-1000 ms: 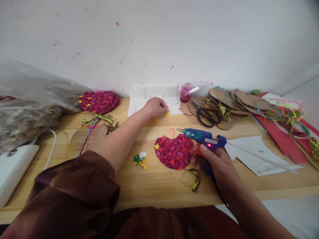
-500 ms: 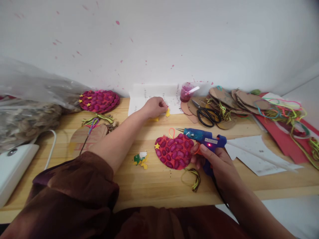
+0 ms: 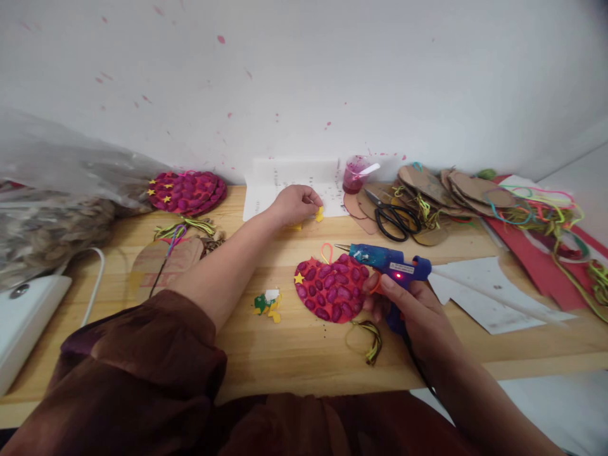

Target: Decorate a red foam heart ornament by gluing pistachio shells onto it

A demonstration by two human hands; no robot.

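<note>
My left hand (image 3: 295, 204) reaches across the wooden table (image 3: 285, 342) to the far side and pinches a small yellow piece (image 3: 320, 214) at the edge of a white paper sheet (image 3: 294, 183). My right hand (image 3: 408, 304) grips a blue glue gun (image 3: 389, 266) with a red light on; its nozzle points left over a red heart-shaped ornament (image 3: 331, 288) covered in purple seeds, with a yellow star and an orange loop. A yellow-green tassel (image 3: 370, 339) lies just below the ornament.
A stack of finished ornaments (image 3: 187, 191) sits at the back left, beside a plastic bag (image 3: 52, 196). Black scissors (image 3: 392, 218), a pink cup (image 3: 355, 175), cardboard cut-outs (image 3: 446, 187), coloured cords (image 3: 536, 212) and red sheets lie at the right. A white device (image 3: 23, 316) stands at the left.
My left hand's fingers have closed a little tighter on the yellow piece and lifted it slightly. My right hand and the glue gun have stayed put.
</note>
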